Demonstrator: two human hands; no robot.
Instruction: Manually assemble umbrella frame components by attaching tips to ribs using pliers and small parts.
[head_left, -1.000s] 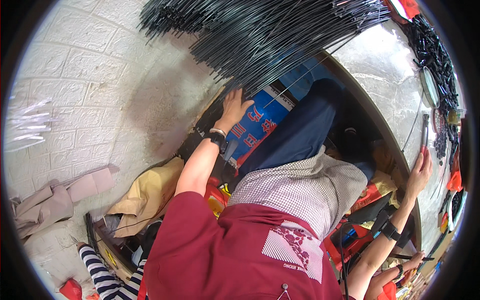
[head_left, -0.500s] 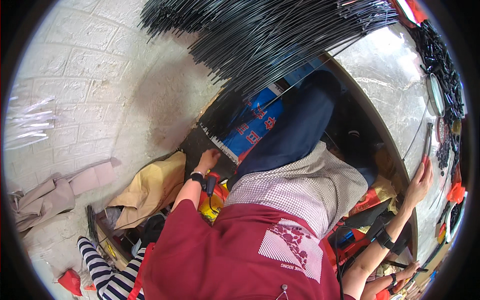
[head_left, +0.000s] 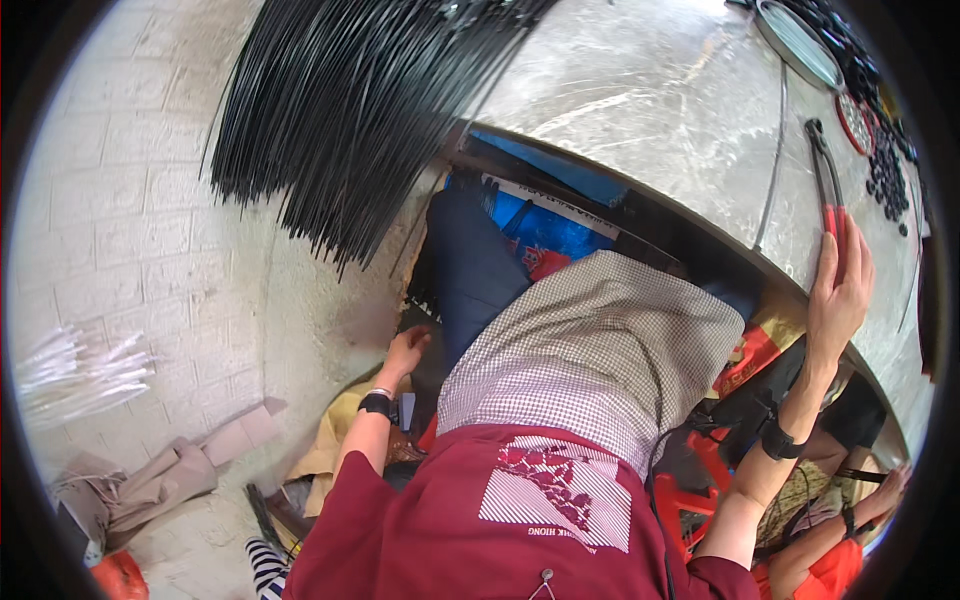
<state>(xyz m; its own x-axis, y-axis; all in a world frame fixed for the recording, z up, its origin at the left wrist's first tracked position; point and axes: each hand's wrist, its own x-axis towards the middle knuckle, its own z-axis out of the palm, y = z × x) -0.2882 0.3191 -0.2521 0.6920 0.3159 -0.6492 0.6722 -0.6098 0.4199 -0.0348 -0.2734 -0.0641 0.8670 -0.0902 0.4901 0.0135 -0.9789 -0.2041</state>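
Red-handled pliers point(head_left: 838, 222) extend over a grey tabletop point(head_left: 640, 100), the right hand's point(head_left: 842, 290) fingers wrapped around the grips.
Probably stiff and fairly light, they likely handle best there; the left hand point(head_left: 406, 350), loosely curled, appears empty.

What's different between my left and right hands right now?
The right hand grips red-handled pliers; the left hand is loosely curled, nothing visible in it. The right is at the grey table; the left is near the dark trousers. Both wrists wear black bands.
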